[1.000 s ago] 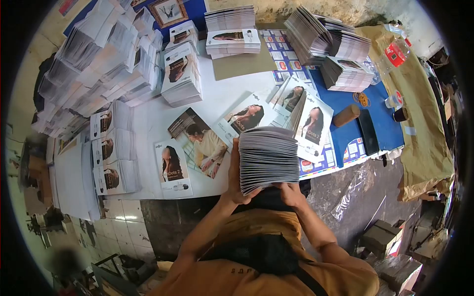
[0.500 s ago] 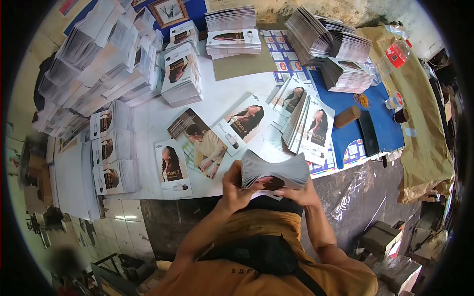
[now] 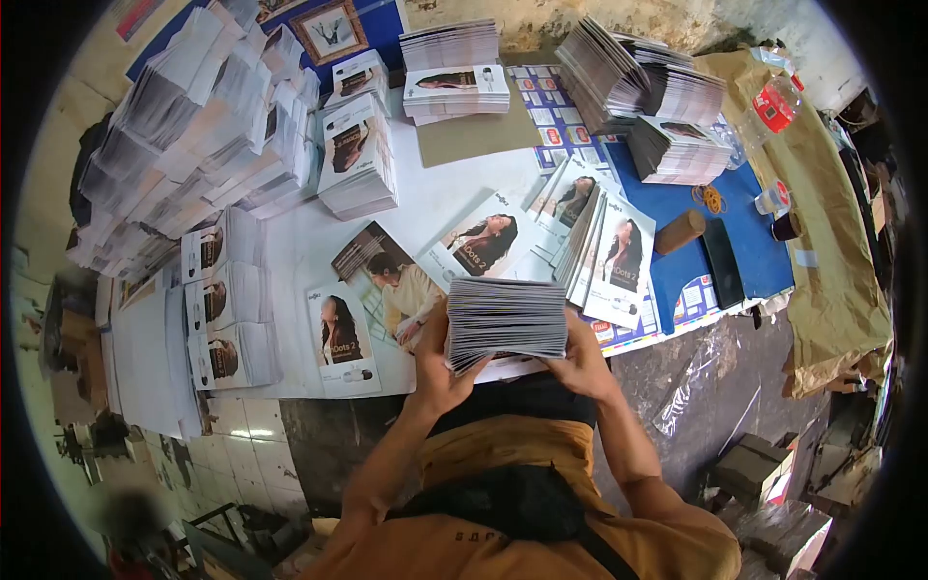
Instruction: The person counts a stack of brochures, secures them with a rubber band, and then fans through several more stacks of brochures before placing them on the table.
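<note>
Between my two hands is a thick stack of leaflets [image 3: 507, 317], its layered edges facing up toward me. My left hand [image 3: 441, 372] grips the left end, fingers wrapped round it. At the opposite end my right hand [image 3: 584, 365] is closed on the same stack. Just beyond lie a loose leaflet with a long-haired figure [image 3: 481, 240] and a fanned pile of leaflets [image 3: 617, 259]. Left of my hands are a brown-and-yellow photo leaflet [image 3: 394, 280] and another white leaflet [image 3: 340, 338].
Tall leaflet piles [image 3: 193, 126] crowd the left of the white table [image 3: 290, 261]. More bundles [image 3: 456, 92] stand at the back. On the blue board [image 3: 638, 198] are a wooden cylinder [image 3: 680, 232], a black oblong object [image 3: 722, 263] and rubber bands [image 3: 709, 198]. A plastic bottle [image 3: 773, 108] stands at right.
The stack has gone from bent and fanned to straight and squared, and sits slightly further left and lower over the table edge. Both hands still hold its ends.
</note>
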{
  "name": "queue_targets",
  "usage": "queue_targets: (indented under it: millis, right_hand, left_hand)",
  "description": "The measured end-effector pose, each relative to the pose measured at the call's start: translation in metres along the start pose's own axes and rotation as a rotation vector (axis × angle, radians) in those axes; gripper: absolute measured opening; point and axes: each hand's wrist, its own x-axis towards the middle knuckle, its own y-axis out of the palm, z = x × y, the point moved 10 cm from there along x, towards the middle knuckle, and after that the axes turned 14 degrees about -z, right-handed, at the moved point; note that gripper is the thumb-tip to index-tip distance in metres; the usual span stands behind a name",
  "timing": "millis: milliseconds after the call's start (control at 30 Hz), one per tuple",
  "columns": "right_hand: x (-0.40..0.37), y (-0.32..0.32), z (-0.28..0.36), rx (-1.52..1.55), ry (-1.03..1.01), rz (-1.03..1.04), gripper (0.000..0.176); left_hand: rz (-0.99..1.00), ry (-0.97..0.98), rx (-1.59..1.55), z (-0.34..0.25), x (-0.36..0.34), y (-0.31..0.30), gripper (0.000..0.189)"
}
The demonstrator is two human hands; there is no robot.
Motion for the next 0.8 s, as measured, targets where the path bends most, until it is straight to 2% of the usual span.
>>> queue_targets:
  millis: [67, 100, 167, 233, 300, 400, 467, 567, 700, 733, 800]
  right_hand:
    - [-0.013, 0.005, 0.008, -0.085, -0.007, 0.024, 0.073]
    - [-0.016, 0.010, 0.015, -0.103, -0.019, 0.007, 0.066]
    - [-0.021, 0.021, 0.028, -0.138, -0.041, -0.028, 0.054]
    - [-0.018, 0.015, 0.042, -0.181, -0.104, -0.090, 0.026]
    - [-0.016, 0.011, 0.052, -0.182, -0.054, -0.088, 0.025]
    - [-0.015, 0.008, 0.059, -0.183, -0.054, -0.141, 0.022]
    - [-0.018, 0.007, 0.061, -0.179, -0.108, -0.177, 0.020]
    - [-0.022, 0.008, 0.052, -0.197, -0.094, -0.134, 0.018]
    - [-0.009, 0.003, 0.050, -0.251, -0.143, -0.150, 0.020]
    - [-0.011, 0.003, 0.043, -0.183, -0.107, -0.175, 0.023]
    - [-0.015, 0.004, 0.029, -0.042, -0.039, -0.230, 0.029]
  left_hand:
    - [0.082, -0.177, -0.118, 0.010, -0.016, 0.005, 0.058]
    - [0.014, -0.202, -0.141, 0.001, -0.023, 0.009, 0.057]
    - [0.041, -0.318, -0.226, 0.015, -0.032, 0.010, 0.060]
    - [0.073, -0.212, -0.160, 0.017, -0.035, 0.011, 0.061]
    - [0.120, -0.131, -0.115, 0.011, -0.029, 0.013, 0.063]
    - [0.048, -0.176, -0.184, -0.011, -0.016, 0.016, 0.053]
    - [-0.042, -0.067, -0.108, -0.022, -0.012, 0.009, 0.038]
    - [0.036, 0.064, 0.007, 0.002, -0.038, 0.007, 0.041]
    - [0.067, 0.047, 0.103, 0.011, -0.033, 0.010, 0.045]
    - [0.094, 0.039, 0.126, 0.014, -0.034, 0.010, 0.048]
    - [0.156, -0.062, 0.073, 0.028, -0.022, 0.012, 0.067]
